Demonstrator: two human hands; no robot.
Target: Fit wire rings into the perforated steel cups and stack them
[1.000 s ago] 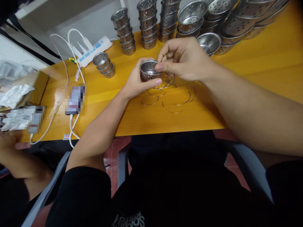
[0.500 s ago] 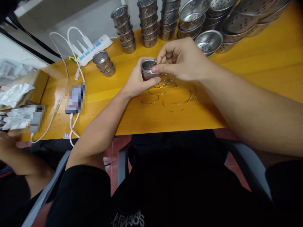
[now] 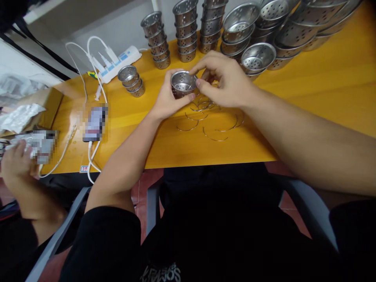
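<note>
So you've got your left hand (image 3: 167, 102) wrapped around a perforated metal cup (image 3: 182, 87), thumb along the near side, held over the yellow tabletop (image 3: 164, 149) with its mouth tipped toward you. Your right hand (image 3: 221, 80) is at the cup's right rim, fingers curled, index finger and thumb close to the edge; can't tell if they're pinching anything. Loose curved wires (image 3: 216, 140) lie scattered just below your hands. Off to your left there's a short stack of similar cups (image 3: 135, 84), with taller cup stacks (image 3: 158, 45) along the back.
</note>
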